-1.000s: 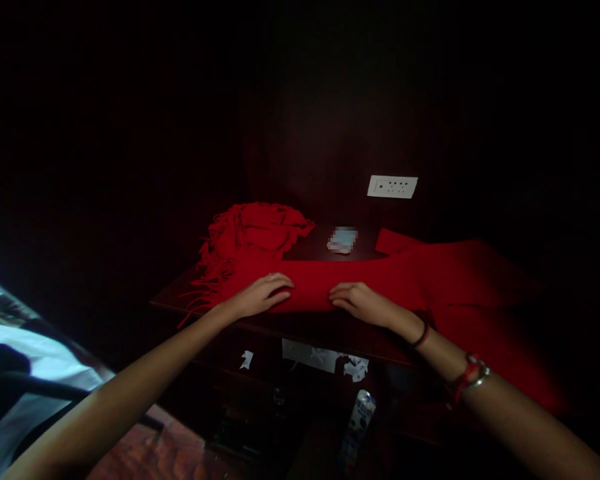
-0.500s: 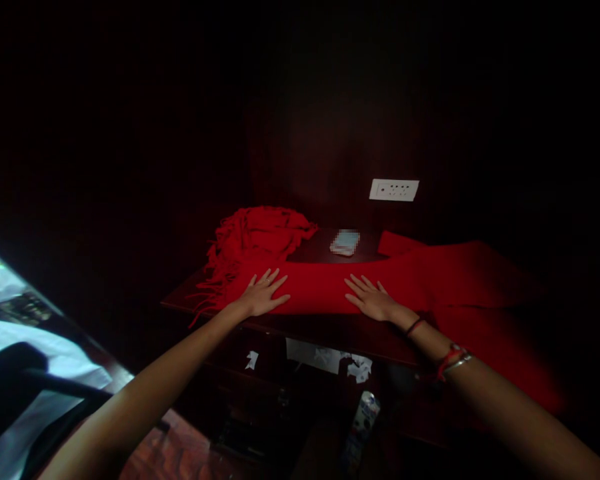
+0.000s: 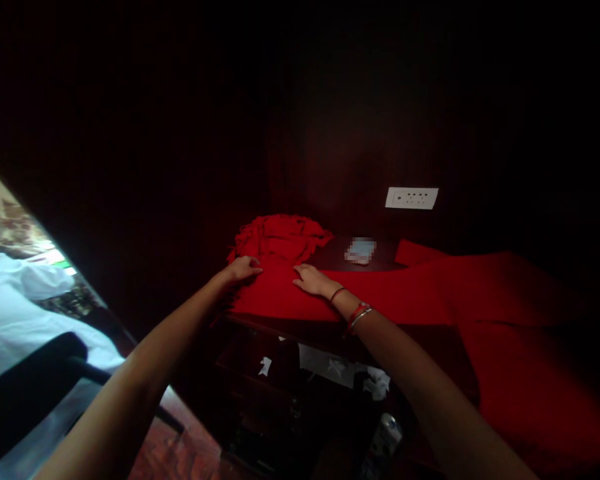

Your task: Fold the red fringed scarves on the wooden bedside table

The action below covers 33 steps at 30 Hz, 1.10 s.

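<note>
A red fringed scarf lies in a long flat strip across a dark wooden desk. Its left part is bunched up at the back in a fringed heap. At the left end, near the fringe, my left hand rests on the cloth, fingers slightly bent and the thumb apart from them. My right hand lies on the scarf just to the right, its fingers and thumb apart and pointing left. Neither hand shows cloth pinched in it. On the right the red cloth spreads wide and hangs over the front edge.
Behind the scarf lies a small blurred pale object. A white socket panel is on the dark wall. Below the desktop are crumpled white papers and a can-like container. A dark chair and white bedding stand at left.
Both hands have gone from lying flat and spread to having bent fingers. My right hand has slid left along the scarf, closer to my left hand. The view has shifted slightly.
</note>
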Motion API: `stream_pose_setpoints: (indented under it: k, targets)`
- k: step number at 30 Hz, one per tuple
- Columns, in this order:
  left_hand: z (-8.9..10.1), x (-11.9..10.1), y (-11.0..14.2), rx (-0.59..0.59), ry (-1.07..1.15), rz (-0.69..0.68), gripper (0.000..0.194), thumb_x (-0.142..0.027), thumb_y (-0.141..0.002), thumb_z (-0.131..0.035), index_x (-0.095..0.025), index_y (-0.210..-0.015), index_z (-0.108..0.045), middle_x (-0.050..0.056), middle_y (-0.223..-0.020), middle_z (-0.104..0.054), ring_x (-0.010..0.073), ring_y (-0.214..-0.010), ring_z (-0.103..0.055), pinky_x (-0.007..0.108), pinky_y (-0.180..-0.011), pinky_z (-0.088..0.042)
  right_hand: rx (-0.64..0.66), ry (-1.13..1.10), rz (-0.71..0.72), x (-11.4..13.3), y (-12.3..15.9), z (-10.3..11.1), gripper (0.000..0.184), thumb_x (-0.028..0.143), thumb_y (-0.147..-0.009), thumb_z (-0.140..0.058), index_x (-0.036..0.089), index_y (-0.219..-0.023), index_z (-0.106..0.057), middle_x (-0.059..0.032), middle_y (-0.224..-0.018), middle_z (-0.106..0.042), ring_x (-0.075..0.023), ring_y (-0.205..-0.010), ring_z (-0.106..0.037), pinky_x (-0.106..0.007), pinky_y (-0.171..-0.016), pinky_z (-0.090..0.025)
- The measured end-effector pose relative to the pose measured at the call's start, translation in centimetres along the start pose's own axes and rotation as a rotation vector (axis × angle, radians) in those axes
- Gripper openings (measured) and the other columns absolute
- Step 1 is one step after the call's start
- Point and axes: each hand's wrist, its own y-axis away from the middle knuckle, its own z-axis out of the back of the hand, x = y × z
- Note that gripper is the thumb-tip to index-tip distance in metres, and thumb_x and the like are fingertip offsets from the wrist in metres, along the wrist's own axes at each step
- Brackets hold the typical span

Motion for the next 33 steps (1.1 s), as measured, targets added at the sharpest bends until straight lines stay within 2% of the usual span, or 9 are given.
stream_pose_setpoints:
  k: [3,7,11,15,19,24,26,29,33]
  targets:
    - [0.6,-0.6,-0.1,0.049,0.288,-0.08,0.021,-0.036,-0.067,-0.051,-0.015,-0.069,-0.05,-0.002,-0.055,-0.047,0.0095,-0.05,-0.046,0.019,-0.047,-0.035,-0.033,-0.006,0.006,0.9,-2.5,-0.8,0.051,0.028,-0.079,-0.044,0.003,-0.123,-0.035,-0.0186,-0.123,-0.042,-0.0209,-0.113,-0.039,-0.03,-0.091,-0.033]
    - [1.4,-3.0,1.1,0.05,0.485,-0.224,0.019,-0.035,-0.07,-0.049,-0.017,-0.074,-0.044,-0.005,-0.057,-0.043,0.0053,-0.046,-0.039,0.015,-0.043,-0.03,-0.087,-0.108,0.046,0.8,-3.4,0.2,0.044,0.023,-0.077,-0.048,0.008,-0.118,-0.043,-0.0125,-0.118,-0.049,-0.0169,-0.106,-0.045,-0.026,-0.088,-0.034]
    - [2.5,-4.6,1.2,0.01,0.398,-0.255,0.015,-0.032,-0.073,-0.046,-0.018,-0.079,-0.044,-0.005,-0.059,-0.044,0.0049,-0.046,-0.038,0.015,-0.043,-0.031,-0.099,-0.174,0.029,-0.3,-2.5,2.6,0.027,0.02,-0.077,-0.047,0.012,-0.102,-0.055,-0.0063,-0.097,-0.061,-0.0125,-0.086,-0.055,-0.022,-0.077,-0.039]
    - [2.2,-4.1,0.3,-0.11,0.061,-0.13,0.022,-0.028,-0.074,-0.042,-0.016,-0.092,-0.047,0.002,-0.073,-0.052,0.0119,-0.062,-0.051,0.022,-0.054,-0.04,-0.058,0.072,-0.051,-3.6,0.8,4.8,0.039,0.025,-0.076,-0.05,0.012,-0.113,-0.048,-0.0093,-0.109,-0.054,-0.0142,-0.099,-0.05,-0.022,-0.083,-0.037]
    - [-0.2,-4.9,0.2,-0.141,-0.439,-0.056,0.04,-0.03,-0.072,-0.044,-0.015,-0.11,-0.044,0.015,-0.102,-0.049,0.0276,-0.092,-0.05,0.041,-0.074,-0.04,0.179,0.345,-0.358,-9.4,7.0,7.4,0.032,0.027,-0.075,-0.049,0.011,-0.101,-0.058,-0.0145,-0.101,-0.058,-0.0208,-0.092,-0.055,-0.026,-0.074,-0.043]
    - [-5.7,-12.2,-1.2,-0.126,-0.443,-0.437,0.04,-0.033,-0.076,-0.041,-0.016,-0.112,-0.047,0.013,-0.115,-0.043,0.0256,-0.104,-0.043,0.039,-0.087,-0.033,0.329,0.369,-0.493,-13.9,16.0,10.7,0.024,0.02,-0.07,-0.053,0.014,-0.091,-0.064,-0.009,-0.083,-0.065,-0.019,-0.078,-0.06,-0.026,-0.067,-0.044]
    - [-7.9,-15.7,-2.9,-0.009,-0.321,-0.571,0.038,-0.033,-0.077,-0.04,-0.015,-0.11,-0.048,0.011,-0.116,-0.044,0.0218,-0.106,-0.042,0.032,-0.088,-0.033,0.32,0.307,-0.388,-13.2,18.8,10.9,0.031,0.021,-0.07,-0.054,0.015,-0.1,-0.06,-0.0074,-0.092,-0.063,-0.0168,-0.083,-0.058,-0.024,-0.072,-0.043]
    - [-10.4,-19.8,-5.6,0.205,-0.172,-0.592,0.039,-0.033,-0.075,-0.045,-0.013,-0.109,-0.049,0.01,-0.115,-0.047,0.0199,-0.106,-0.041,0.026,-0.086,-0.033,0.236,0.285,-0.208,-10.2,21.4,9.8,0.04,0.021,-0.07,-0.055,0.015,-0.11,-0.053,-0.0088,-0.105,-0.057,-0.0167,-0.09,-0.054,-0.024,-0.075,-0.042]
    - [-11.1,-21.7,-8.1,0.362,-0.132,-0.559,0.031,-0.033,-0.067,-0.053,-0.014,-0.092,-0.057,0.004,-0.092,-0.058,0.0163,-0.084,-0.051,0.02,-0.067,-0.038,0.179,0.428,-0.108,-6.7,21.7,7.7,0.029,0.019,-0.077,-0.046,0.017,-0.106,-0.052,-0.0093,-0.1,-0.057,-0.0162,-0.091,-0.053,-0.025,-0.073,-0.04]
